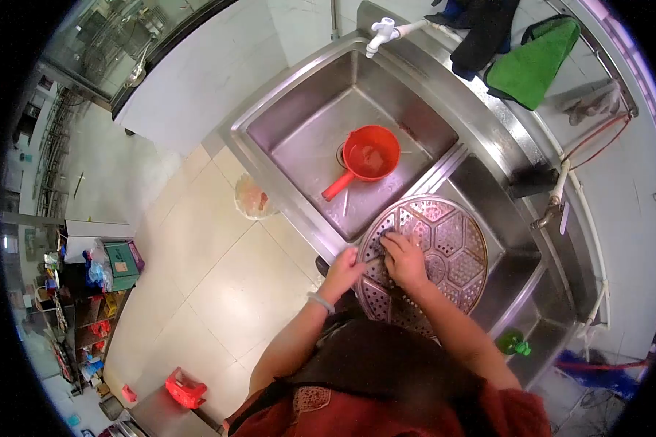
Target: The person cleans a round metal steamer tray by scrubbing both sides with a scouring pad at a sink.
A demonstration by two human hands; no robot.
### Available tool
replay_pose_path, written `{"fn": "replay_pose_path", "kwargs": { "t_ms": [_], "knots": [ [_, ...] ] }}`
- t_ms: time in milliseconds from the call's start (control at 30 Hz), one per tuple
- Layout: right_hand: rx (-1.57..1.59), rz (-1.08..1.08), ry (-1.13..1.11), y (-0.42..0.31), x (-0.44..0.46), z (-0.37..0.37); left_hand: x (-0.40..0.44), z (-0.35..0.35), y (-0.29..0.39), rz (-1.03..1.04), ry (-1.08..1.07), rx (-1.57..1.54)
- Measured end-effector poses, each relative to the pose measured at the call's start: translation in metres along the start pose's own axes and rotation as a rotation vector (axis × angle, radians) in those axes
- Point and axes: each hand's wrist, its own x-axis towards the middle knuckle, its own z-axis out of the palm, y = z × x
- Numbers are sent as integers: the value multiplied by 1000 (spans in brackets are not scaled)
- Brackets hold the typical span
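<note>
A round metal steamer tray (455, 237), pierced with small holes in hexagonal patterns, rests over the front edge of the sink and the divider, close to my body. My left hand (344, 274) is closed on its left rim. My right hand (406, 262) presses a small dark scouring pad (386, 234) against the tray's upper left part; the fingers cover most of the pad. My apron hides the tray's lower edge. Beyond the tray, a red plastic ladle (372, 153) with some water in it sits in the left sink basin (299, 138).
A white tap (383, 33) hangs over the left basin, a metal tap (550, 211) over the right. Green cloth (536, 65) and dark cloths hang behind the sink. A green bottle (512, 342) lies at the right. On the floor stands a clear bowl or bag (254, 198).
</note>
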Motion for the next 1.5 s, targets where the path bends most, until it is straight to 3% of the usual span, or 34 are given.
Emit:
{"fn": "replay_pose_path", "kwargs": {
  "t_ms": [100, 267, 333, 367, 467, 500, 533, 567, 633, 733, 800, 900, 1033, 1133, 1200, 1300, 1400, 1500],
  "knots": [
    [72, 10, 15, -17, -8, -11, 31, -4, 9, -40, -32, 356],
    [89, 2, -7, -5, -6, -8, 17, 7, 39, 15, 54, 535],
    [70, -94, -19, -10, -6, 3, 15, 5, 25, 19, 27, 607],
    [77, -179, -10, -13, -3, 11, 15, 4, 19, 145, 47, 696],
    [34, -244, -2, 7, 14, 28, 9, 7, 34, 98, 54, 659],
    [-102, -203, 30, 15, 24, 25, 9, 6, 37, 94, 51, 664],
    [-416, -47, -136, 42, 36, 36, 7, 5, 38, 58, 20, 699],
    [-224, 48, 86, 49, 54, 13, 5, 6, 36, 20, -10, 731],
    [-119, 172, 238, 82, 67, -2, 6, 10, 35, 83, 31, 705],
    [-152, 141, 257, 70, 58, 7, 10, 11, 30, 155, 72, 697],
    [-90, 44, -22, 39, 39, 24, 13, 11, 28, 142, 76, 720],
    [202, -53, 67, -18, 10, 28, 10, 11, 29, 126, 154, 703],
    [92, -52, 109, 12, 26, 31, 5, 11, 35, 48, 57, 732],
    [-24, 283, 455, 42, 65, 22, 8, 15, 38, 109, 81, 668],
    [-39, 190, 261, 47, 68, 25, 7, 13, 37, 122, 81, 709],
    [106, -150, 37, 3, 36, 44, 10, 12, 28, 128, 112, 744],
    [170, -152, 76, 6, 25, 46, 6, 10, 24, 107, 89, 779],
    [-54, 141, 181, 61, 67, 13, 5, 12, 30, 117, 79, 706]
  ]
}}
